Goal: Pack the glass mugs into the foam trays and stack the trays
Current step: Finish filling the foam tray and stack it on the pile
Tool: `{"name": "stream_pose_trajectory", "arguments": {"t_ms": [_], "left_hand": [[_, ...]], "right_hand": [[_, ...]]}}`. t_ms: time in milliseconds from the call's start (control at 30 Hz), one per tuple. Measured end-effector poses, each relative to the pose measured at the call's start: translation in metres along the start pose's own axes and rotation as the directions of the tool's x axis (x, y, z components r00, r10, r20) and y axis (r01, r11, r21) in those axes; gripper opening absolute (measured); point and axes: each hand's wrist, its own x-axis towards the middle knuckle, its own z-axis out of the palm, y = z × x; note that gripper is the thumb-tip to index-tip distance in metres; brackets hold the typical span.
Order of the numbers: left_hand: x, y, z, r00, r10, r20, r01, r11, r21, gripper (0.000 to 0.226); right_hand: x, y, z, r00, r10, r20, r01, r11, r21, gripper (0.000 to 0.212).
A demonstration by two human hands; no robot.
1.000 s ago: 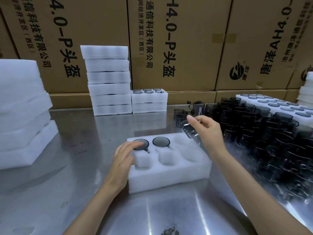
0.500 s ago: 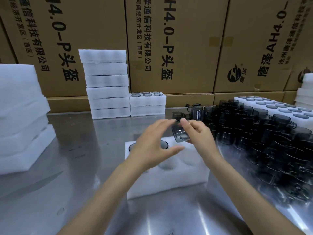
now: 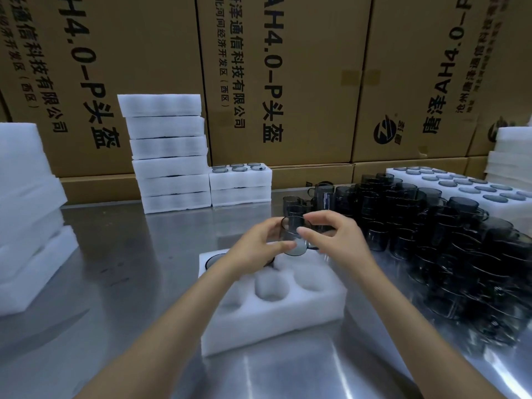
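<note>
Since the earlier frame, glass mug (image 3: 294,236) turned upright, gripped between left hand (image 3: 256,245) and right hand (image 3: 336,240) above foam tray (image 3: 288,315).

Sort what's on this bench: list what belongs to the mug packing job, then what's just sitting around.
In the job:
- glass mug, held by left hand and right hand
- open foam tray
- loose mugs
- packed tray stacks
- empty foam trays

Just there:
- cardboard boxes
- steel table
</note>
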Motion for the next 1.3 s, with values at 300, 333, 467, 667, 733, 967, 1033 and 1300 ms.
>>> {"name": "stream_pose_trajectory", "arguments": {"t_ms": [300, 333, 467, 667, 733, 967, 1033, 1300], "left_hand": [[0.004, -0.012, 0.004, 0.999, -0.049, -0.006, 0.049, 0.996, 0.074, 0.038], [0.004, -0.013, 0.003, 0.998, -0.055, -0.01, 0.056, 0.996, 0.072, 0.037], [0.004, -0.016, 0.004, 0.996, -0.087, -0.025, 0.087, 0.995, 0.04, 0.037], [0.004, -0.017, 0.005, 0.993, -0.117, -0.006, 0.117, 0.991, 0.059, 0.037], [0.004, -0.018, 0.005, 0.993, -0.12, -0.019, 0.121, 0.99, 0.073, 0.036], [0.002, -0.019, 0.004, 0.989, -0.148, 0.011, 0.144, 0.975, 0.17, 0.042], [0.001, -0.018, 0.003, 0.989, -0.147, 0.011, 0.143, 0.975, 0.169, 0.042], [-0.003, -0.015, 0.006, 0.984, -0.175, 0.022, 0.163, 0.951, 0.263, 0.056]], "right_hand": [[-0.004, 0.008, 0.008, 1.0, -0.006, -0.024, 0.0, 0.971, -0.241, 0.013], [-0.005, 0.008, 0.009, 1.0, -0.004, -0.031, -0.004, 0.97, -0.243, 0.013], [-0.006, 0.009, 0.011, 0.999, 0.012, -0.041, -0.02, 0.976, -0.218, 0.015], [-0.007, 0.007, 0.011, 1.0, 0.005, -0.029, -0.012, 0.967, -0.256, 0.018], [-0.008, 0.006, 0.01, 1.0, 0.002, -0.015, -0.006, 0.964, -0.264, 0.018], [-0.007, 0.005, 0.008, 1.0, 0.01, -0.002, -0.01, 0.951, -0.31, 0.018], [-0.006, 0.006, 0.007, 1.0, 0.025, 0.001, -0.024, 0.95, -0.312, 0.021], [-0.006, 0.005, 0.007, 0.999, 0.034, -0.008, -0.035, 0.934, -0.357, 0.029]]}}
